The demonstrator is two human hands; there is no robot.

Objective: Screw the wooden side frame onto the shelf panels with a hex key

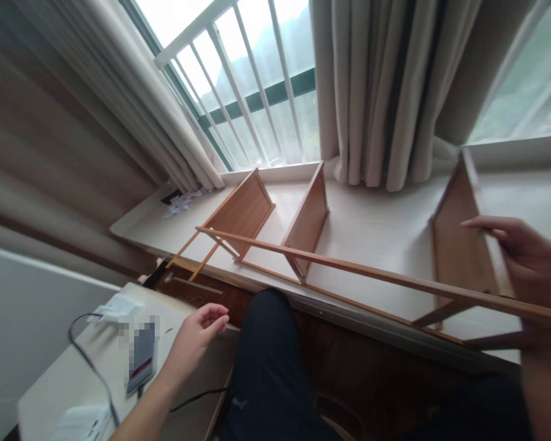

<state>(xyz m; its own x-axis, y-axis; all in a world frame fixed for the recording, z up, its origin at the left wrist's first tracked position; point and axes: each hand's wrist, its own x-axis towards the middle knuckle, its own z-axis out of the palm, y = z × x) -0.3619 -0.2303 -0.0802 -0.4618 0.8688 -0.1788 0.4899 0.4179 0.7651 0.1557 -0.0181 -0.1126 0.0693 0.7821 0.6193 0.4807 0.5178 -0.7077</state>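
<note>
A wooden frame (371, 271) lies on its side along the white ledge (371, 214), probably because that broad flat surface bears most of its length. Its slim legs (204, 262) jut past the ledge's front edge, toward the left end. Two boards, the left board (239, 214) and the middle board (307, 223), stand on edge over the ledge's left half; the end board (461, 251) stands over its right half. The right hand (532, 257), blurred, pinches the edge of the end board above the ledge, seemingly to steady it. The left hand (197, 334) hangs in front of the ledge, thumb and fingertips drawn together; whether something small sits between them, I cannot tell. Below it, a table (59, 380) near the ledge's left end carries a phone (142, 355) and a white adapter (119, 308), perhaps put there to keep the ledge for the frame.
</note>
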